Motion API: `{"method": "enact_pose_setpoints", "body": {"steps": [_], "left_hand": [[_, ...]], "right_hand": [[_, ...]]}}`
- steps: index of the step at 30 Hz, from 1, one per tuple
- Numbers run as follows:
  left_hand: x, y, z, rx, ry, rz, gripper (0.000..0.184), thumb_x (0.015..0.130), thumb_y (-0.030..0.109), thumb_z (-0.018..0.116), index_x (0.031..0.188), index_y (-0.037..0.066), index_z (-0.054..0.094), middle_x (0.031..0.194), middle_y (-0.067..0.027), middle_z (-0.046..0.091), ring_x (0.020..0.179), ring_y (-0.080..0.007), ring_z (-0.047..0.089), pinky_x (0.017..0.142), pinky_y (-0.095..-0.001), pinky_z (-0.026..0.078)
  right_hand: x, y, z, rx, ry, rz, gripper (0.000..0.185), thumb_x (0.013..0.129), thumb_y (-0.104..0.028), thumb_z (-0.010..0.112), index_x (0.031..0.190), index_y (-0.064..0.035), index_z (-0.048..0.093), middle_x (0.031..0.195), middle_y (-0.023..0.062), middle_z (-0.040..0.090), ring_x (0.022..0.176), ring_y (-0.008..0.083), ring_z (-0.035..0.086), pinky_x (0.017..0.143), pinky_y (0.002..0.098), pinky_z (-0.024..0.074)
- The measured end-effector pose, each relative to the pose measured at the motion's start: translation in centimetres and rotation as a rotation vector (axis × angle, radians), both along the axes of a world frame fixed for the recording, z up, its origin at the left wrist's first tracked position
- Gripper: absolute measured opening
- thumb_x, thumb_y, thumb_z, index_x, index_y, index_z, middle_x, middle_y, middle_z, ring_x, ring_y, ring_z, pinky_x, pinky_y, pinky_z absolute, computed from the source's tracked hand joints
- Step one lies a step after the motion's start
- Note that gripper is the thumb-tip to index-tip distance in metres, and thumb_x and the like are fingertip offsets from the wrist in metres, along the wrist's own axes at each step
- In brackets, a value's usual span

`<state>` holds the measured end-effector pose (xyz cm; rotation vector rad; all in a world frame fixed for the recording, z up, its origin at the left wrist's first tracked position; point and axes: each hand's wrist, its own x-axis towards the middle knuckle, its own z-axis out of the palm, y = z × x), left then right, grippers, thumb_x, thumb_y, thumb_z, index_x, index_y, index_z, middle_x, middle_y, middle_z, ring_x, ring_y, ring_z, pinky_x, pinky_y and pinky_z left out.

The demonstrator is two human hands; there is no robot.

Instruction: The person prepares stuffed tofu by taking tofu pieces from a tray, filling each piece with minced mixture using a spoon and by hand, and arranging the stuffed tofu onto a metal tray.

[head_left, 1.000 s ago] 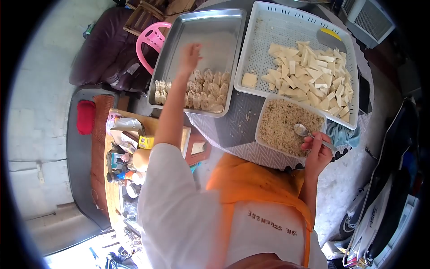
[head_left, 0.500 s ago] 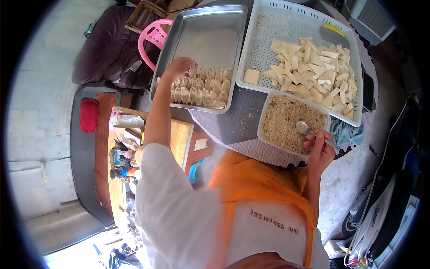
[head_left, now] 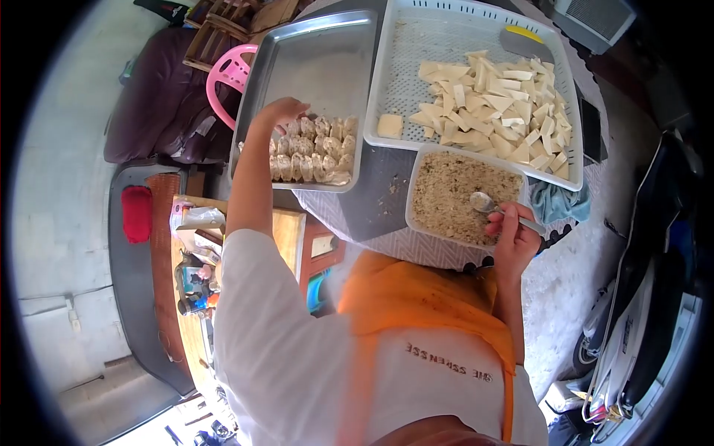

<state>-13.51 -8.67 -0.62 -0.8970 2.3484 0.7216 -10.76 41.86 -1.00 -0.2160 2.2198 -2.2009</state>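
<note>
My left hand is over the metal tray, at the upper edge of the rows of filled pieces. Its thumb and fingers are apart, and nothing shows between them. Closed around a metal spoon, my right hand rests by the near right side of a plastic tub. The spoon's bowl touches the crumbly brown filling in that tub. Behind the tub, a white perforated tray holds a pile of pale cut wrappers and one square stack.
A scraper with a yellow handle lies in the perforated tray. Beside the tub is a blue cloth. A pink chair stands left of the metal tray. A cluttered wooden table is at the left.
My left hand has come down from above the bare part of the metal tray to the filled pieces. My right hand keeps the spoon in the filling. The view has shifted slightly.
</note>
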Motion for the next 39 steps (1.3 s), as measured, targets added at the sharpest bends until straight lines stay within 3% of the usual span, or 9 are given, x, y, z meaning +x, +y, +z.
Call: {"method": "enact_pose_setpoints", "body": {"steps": [8,11,14,18,24,28,31,33,39], "left_hand": [[2.4,-0.1,-0.3,-0.064,0.19,0.058,0.043,0.091,0.044,0.047,0.094,0.005,0.064,0.092,-0.0108,0.063,0.083,-0.0283,0.063,0.064,-0.0366,0.054],[-0.3,-1.0,-1.8,-0.543,0.461,-0.294,0.035,0.089,0.037,0.05,0.095,0.006,0.064,0.096,-0.0157,0.064,0.088,-0.0327,0.062,0.072,-0.0409,0.051],[-5.0,5.0,-0.1,-0.515,0.802,-0.229,0.029,0.087,0.029,0.052,0.098,0.006,0.064,0.098,-0.0193,0.063,0.092,-0.0344,0.059,0.079,-0.0437,0.047],[-12.2,11.7,-1.7,-0.427,1.106,-0.567,0.024,0.086,0.019,0.056,0.105,0.007,0.061,0.102,-0.0176,0.062,0.096,-0.0365,0.057,0.083,-0.0419,0.045],[-16.5,18.5,-3.9,-0.3,0.778,-0.474,0.032,0.084,0.021,0.058,0.113,0.009,0.057,0.107,-0.0226,0.056,0.101,-0.0375,0.053,0.085,-0.0405,0.045],[-15.0,17.2,-4.0,-0.12,0.775,-0.438,0.036,0.077,0.02,0.063,0.111,0.01,0.056,0.107,-0.0191,0.059,0.092,-0.0399,0.057,0.083,-0.0416,0.047],[-11.1,17.7,-1.8,0.015,0.823,-0.213,0.035,0.079,0.013,0.06,0.113,0.005,0.053,0.103,-0.0183,0.061,0.085,-0.0361,0.061,0.081,-0.0389,0.05],[-8.8,18.2,-2.0,0.823,0.995,0.109,0.035,0.084,0.003,0.052,0.119,-0.001,0.046,0.106,-0.0194,0.06,0.091,-0.0298,0.062,0.083,-0.0351,0.051],[1.0,26.0,2.7,1.296,0.903,0.235,0.042,0.089,-0.001,0.04,0.13,0.002,0.036,0.12,-0.0151,0.051,0.111,-0.0289,0.054,0.094,-0.038,0.047]], "right_hand": [[0.0,-0.1,-0.1,-0.002,-0.012,0.021,0.014,0.092,-0.008,0.05,0.09,0.0038,0.058,0.069,0.0066,0.061,0.054,0.0085,0.056,0.05,0.0196,0.0452],[0.0,0.0,0.0,0.015,-0.031,0.015,0.014,0.093,-0.009,0.05,0.09,0.0029,0.058,0.069,0.0061,0.061,0.055,0.0077,0.055,0.051,0.0191,0.0444],[0.0,-0.1,-0.2,0.002,-0.02,0.02,0.014,0.093,-0.01,0.05,0.09,0.0023,0.058,0.069,0.006,0.061,0.055,0.0074,0.055,0.051,0.0188,0.0438],[0.1,-0.3,0.0,0.031,0.01,-0.003,0.015,0.093,-0.01,0.051,0.09,0.0023,0.058,0.068,0.0062,0.061,0.054,0.0075,0.055,0.05,0.0191,0.0441],[0.2,-0.3,-0.5,0.088,0.061,-0.05,0.017,0.092,-0.011,0.052,0.087,0.0029,0.06,0.067,0.0056,0.062,0.053,0.0082,0.057,0.049,0.0198,0.0451],[0.2,-0.3,-0.5,0.081,0.096,-0.045,0.016,0.091,-0.01,0.053,0.086,0.003,0.06,0.066,0.0055,0.062,0.052,0.0079,0.057,0.047,0.0199,0.0447],[0.2,-0.1,-0.5,0.113,0.122,-0.038,0.018,0.091,-0.008,0.052,0.082,0.0044,0.06,0.067,0.0054,0.062,0.051,0.0082,0.057,0.046,0.02,0.0443],[0.0,-0.2,-0.2,0.056,0.09,-0.028,0.018,0.091,-0.008,0.052,0.082,0.0052,0.06,0.068,0.006,0.062,0.051,0.0085,0.057,0.046,0.0201,0.0444],[0.3,-0.4,1.8,-0.069,0.096,-0.05,0.015,0.091,-0.005,0.05,0.084,0.0045,0.06,0.07,0.0075,0.062,0.053,0.0092,0.057,0.048,0.0213,0.046]]}}
